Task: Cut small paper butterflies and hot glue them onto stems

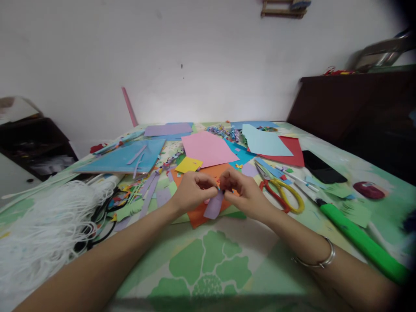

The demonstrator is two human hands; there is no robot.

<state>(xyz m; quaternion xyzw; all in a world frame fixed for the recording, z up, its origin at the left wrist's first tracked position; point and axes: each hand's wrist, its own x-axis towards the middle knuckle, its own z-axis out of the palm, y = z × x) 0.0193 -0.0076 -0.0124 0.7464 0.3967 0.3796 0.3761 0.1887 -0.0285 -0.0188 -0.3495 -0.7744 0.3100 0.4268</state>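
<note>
My left hand (194, 189) and my right hand (243, 190) meet over the middle of the table, both with fingers pinched. Between them hangs a small purple paper strip (213, 206), its upper end hidden at the fingertips. The fingers of both hands seem to close on that end. Beneath lies an orange paper sheet (196, 216). A yellow paper piece (188, 164) and a large pink sheet (208, 149) lie just beyond. Scissors (282, 196) with red and yellow handles rest right of my right hand.
A tangle of white cord (48, 229) covers the left side. At right lie a black phone (324, 167), a green-handled cutter knife (360, 240) and a dark red oval object (368, 190). A blue folder (125, 158) and a light blue sheet (264, 141) lie farther back, near the wall.
</note>
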